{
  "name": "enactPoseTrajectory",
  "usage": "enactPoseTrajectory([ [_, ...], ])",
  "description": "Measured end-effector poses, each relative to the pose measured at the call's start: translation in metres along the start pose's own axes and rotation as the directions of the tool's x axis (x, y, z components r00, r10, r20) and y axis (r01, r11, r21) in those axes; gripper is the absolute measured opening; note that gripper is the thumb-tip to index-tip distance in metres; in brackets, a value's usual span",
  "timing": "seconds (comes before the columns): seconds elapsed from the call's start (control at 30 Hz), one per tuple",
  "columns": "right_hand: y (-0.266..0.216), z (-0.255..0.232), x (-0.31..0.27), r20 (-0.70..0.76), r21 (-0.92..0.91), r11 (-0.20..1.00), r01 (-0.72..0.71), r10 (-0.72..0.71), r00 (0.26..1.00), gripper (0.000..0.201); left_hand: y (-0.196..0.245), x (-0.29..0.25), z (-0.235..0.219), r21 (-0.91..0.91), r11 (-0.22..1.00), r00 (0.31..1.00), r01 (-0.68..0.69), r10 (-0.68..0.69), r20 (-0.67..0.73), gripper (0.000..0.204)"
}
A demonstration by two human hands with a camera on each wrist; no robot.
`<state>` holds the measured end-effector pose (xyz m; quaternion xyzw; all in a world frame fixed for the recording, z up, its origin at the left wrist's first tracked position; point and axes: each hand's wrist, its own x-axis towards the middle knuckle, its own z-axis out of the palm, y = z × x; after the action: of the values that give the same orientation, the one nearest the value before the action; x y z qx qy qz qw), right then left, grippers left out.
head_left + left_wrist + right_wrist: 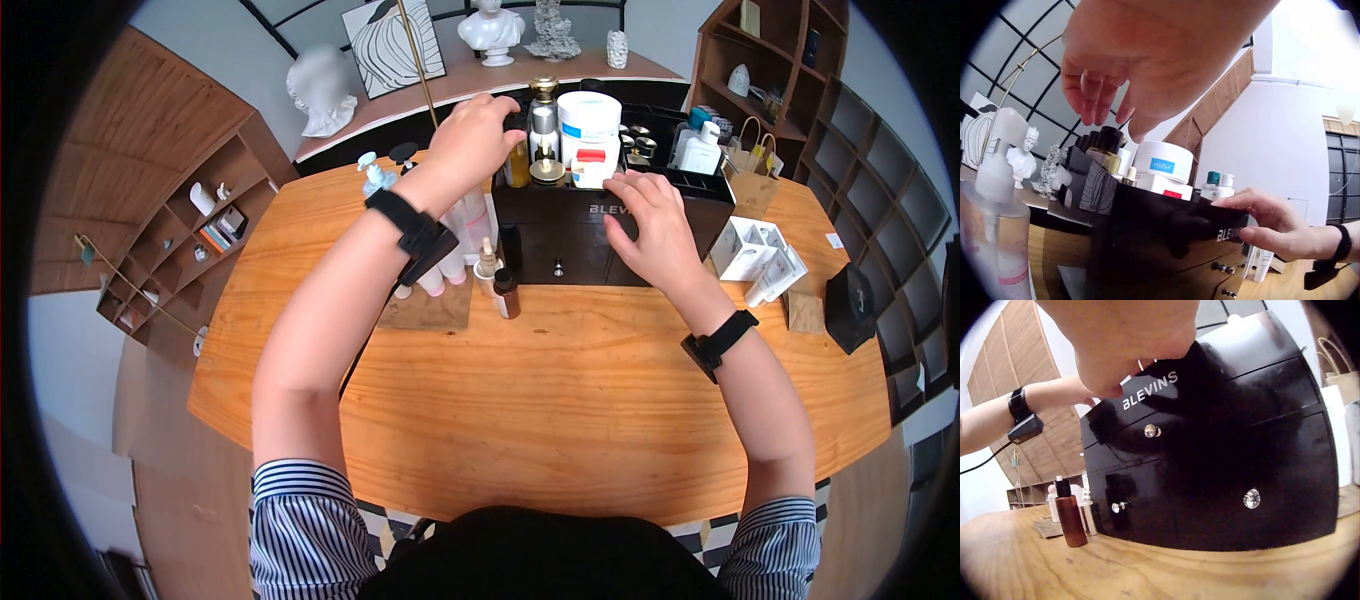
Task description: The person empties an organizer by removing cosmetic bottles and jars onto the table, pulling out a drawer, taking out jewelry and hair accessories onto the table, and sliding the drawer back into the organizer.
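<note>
A glossy black cosmetics organizer (545, 230), lettered "BLEVINS", stands on the table with drawers in front. My left hand (475, 140) hangs above its left end, fingers bent downward. In the left wrist view, a yellow bottle with a black cap (1110, 139) sits just below those fingertips, with nothing seen in their grasp. My right hand (655, 225) rests on the organizer's front top edge, fingers over the rim. Between the hands, a white jar (590, 115) is stacked on a white box with a red label (588, 172). A gold-capped bottle (543, 125) stands beside them.
Left of the organizer are a pump bottle (372, 175), a small brown bottle (507, 295) and several tubes. On the right stand a white box (748, 250), white tubes (776, 277), a paper bag (752, 185) and a black box (850, 308).
</note>
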<state>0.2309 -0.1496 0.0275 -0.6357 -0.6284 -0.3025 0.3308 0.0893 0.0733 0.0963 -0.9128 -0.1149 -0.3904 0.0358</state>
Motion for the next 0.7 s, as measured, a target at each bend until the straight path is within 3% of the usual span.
enactPoseTrajectory([
  [0.03, 0.0, 0.0, 0.001, 0.0, 0.005, 1.0, 0.004, -0.004, 1.0, 0.035, 0.0, 0.004, 0.0, 0.022, 1.0, 0.995, 0.014, -0.016, 0.095, 0.024],
  [0.2, 0.001, 0.001, -0.001, -0.008, -0.025, 1.0, 0.013, -0.014, 1.0, 0.037, 0.0, 0.006, 0.002, -0.009, 0.999, 0.993, 0.051, -0.049, 0.104, 0.022],
  [0.27, 0.001, 0.002, -0.001, -0.012, -0.016, 1.0, 0.014, -0.014, 1.0, 0.038, 0.001, 0.005, -0.006, -0.072, 0.996, 0.998, 0.053, -0.05, 0.05, 0.023],
  [0.4, 0.002, 0.002, -0.002, -0.015, -0.025, 0.999, 0.02, -0.02, 1.0, 0.037, 0.002, -0.007, -0.054, -0.194, 0.981, 0.979, 0.022, -0.061, -0.195, 0.02],
  [0.5, 0.003, 0.003, -0.001, -0.021, -0.018, 0.999, 0.034, -0.034, 0.999, 0.037, 0.005, -0.03, -0.102, -0.166, 0.986, 0.974, 0.004, -0.041, -0.223, 0.02],
  [0.6, 0.001, 0.002, -0.001, -0.023, -0.021, 0.999, 0.026, -0.026, 0.999, 0.037, 0.018, -0.063, -0.124, -0.163, 0.978, 0.991, 0.133, -0.13, 0.029, 0.015],
  [0.7, 0.001, 0.003, -0.001, -0.019, -0.021, 0.999, 0.024, -0.025, 1.0, 0.037, 0.024, -0.105, -0.098, -0.181, 0.972, 0.974, 0.15, -0.114, 0.196, 0.014],
])
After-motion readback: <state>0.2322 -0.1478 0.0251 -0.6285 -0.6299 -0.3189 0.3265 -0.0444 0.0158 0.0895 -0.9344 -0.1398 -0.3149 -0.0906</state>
